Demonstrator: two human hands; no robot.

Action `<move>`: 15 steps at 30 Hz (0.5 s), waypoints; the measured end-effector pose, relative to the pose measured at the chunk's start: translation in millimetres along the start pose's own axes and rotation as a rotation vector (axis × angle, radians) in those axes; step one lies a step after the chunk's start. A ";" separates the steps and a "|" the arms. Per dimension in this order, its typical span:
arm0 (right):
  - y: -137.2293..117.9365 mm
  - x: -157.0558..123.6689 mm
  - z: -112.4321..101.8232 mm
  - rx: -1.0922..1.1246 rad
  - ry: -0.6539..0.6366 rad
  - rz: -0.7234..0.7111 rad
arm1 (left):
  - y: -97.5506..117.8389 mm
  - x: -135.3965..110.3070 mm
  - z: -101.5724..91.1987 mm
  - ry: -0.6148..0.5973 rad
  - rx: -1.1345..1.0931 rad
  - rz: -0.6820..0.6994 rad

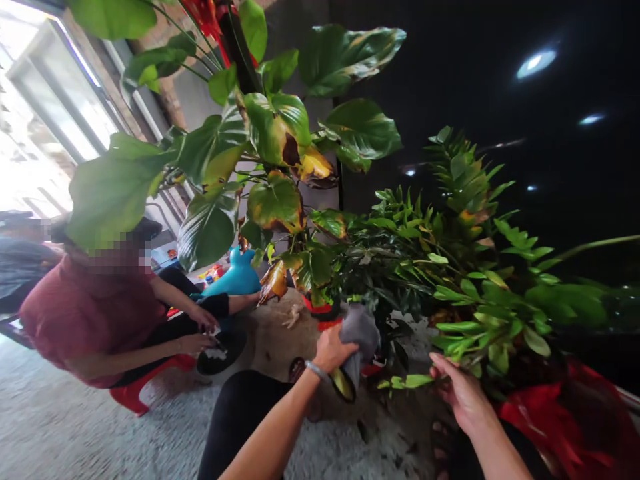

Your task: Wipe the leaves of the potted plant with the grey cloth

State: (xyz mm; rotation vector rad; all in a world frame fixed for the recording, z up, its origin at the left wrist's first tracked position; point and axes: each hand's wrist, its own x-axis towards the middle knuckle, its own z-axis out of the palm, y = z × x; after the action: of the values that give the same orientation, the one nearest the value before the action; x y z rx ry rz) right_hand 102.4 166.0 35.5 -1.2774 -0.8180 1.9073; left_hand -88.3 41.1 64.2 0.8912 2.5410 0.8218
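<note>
My left hand (331, 350), with a bangle at its wrist, is closed around a grey cloth (361, 332). A yellowish-green leaf (343, 385) with a dark edge shows just below the cloth. To the right, my right hand (463, 390) has its fingers on a thin leafy stem (413, 381) that points left; the exact grip is partly hidden. Dense small-leaved green plants (480, 327) rise directly above and behind this hand. A tall broad-leaved plant (275, 200), several of its leaves browned and yellow, stands in front of me.
On the left a person in a red shirt (85, 313) sits on a red plastic stool (133, 390), a small white thing in their hands. Beyond are a blue rounded object (235, 273) and a red pot (320, 305). Red plastic (575, 417) lies at lower right by a dark glossy wall (475, 73).
</note>
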 end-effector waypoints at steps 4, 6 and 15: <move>-1.6 1.6 -8.9 -0.026 -0.026 -0.001 | -34.0 -36.2 9.1 -0.075 -0.041 -0.035; -2.8 3.2 -12.6 -0.032 -0.010 0.005 | -40.4 -46.9 -2.0 -0.024 -0.133 -0.026; 4.0 7.1 -4.7 -0.004 0.007 -0.017 | 26.1 -1.5 -2.5 0.214 -0.357 0.142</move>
State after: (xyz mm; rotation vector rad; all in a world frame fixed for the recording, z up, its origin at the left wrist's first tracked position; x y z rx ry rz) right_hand 104.1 170.2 27.2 -1.2745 -0.8275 1.8878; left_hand -76.3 55.8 82.4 0.9115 2.4057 1.4298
